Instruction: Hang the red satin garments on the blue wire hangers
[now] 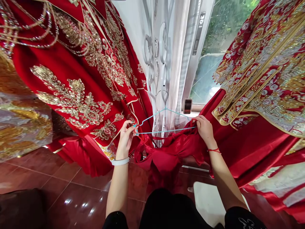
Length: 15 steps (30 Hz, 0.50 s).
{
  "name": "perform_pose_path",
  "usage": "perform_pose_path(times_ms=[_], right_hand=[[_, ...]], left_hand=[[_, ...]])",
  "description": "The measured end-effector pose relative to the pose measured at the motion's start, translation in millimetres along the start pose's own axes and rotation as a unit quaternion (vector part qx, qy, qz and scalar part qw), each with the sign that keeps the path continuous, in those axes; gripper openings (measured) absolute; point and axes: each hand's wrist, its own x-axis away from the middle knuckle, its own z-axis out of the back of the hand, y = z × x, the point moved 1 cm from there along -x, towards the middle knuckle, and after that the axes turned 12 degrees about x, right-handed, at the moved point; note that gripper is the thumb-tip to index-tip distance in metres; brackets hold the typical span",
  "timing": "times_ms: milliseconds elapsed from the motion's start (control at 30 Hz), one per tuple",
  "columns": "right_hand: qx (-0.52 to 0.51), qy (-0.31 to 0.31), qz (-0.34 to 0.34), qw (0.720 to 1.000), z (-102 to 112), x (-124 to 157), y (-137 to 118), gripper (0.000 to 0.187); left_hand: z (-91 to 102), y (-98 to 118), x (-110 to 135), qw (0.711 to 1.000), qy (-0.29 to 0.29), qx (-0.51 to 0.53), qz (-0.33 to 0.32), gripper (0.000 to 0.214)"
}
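A thin light-blue wire hanger [166,130] is held level in front of me, its hook pointing away. My left hand [128,132] pinches the hanger's left corner, where a thin red strap shows by the fingers. At the opposite corner, my right hand [204,128] is closed around the hanger's end and some red cloth. From the hanger hangs a red satin dress [166,156], its body drooping loosely between my forearms. The right fingertips are partly hidden by the back of that hand.
Red embroidered garments [78,105] with gold sequins and bead strings hang at the left. A beaded red-and-gold jacket [267,73] hangs at the right by a window [214,60]. Ahead stands a white scrollwork metal rack [164,54]. A white stool [208,198] is below, on red tiles [78,190].
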Motion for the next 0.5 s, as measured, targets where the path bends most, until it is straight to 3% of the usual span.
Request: perform_pose_path(times_ms=[100, 200, 267, 333, 500], right_hand=[[0.012, 0.012, -0.003, 1.0, 0, 2, 1, 0.034], [-0.001, 0.019, -0.006, 1.0, 3, 1, 5, 0.033], [-0.026, 0.017, -0.007, 0.999, 4, 0, 9, 0.034], [-0.069, 0.008, -0.008, 0.998, 3, -1, 12, 0.035], [-0.195, -0.029, -0.042, 0.979, -17, 6, 14, 0.038]], left_hand=[[-1.9, -3, -3, 0.99, 0.03, 0.135, 0.033, 0.039], [5.3, 4, -8, 0.975, 0.042, 0.215, -0.02, 0.031], [14.9, 10, -10, 0.968, 0.084, 0.223, -0.083, 0.026], [24.8, 13, -9, 0.966, 0.135, 0.194, -0.104, 0.028], [39.0, 4, 11, 0.967, 0.191, 0.16, -0.048, 0.038]])
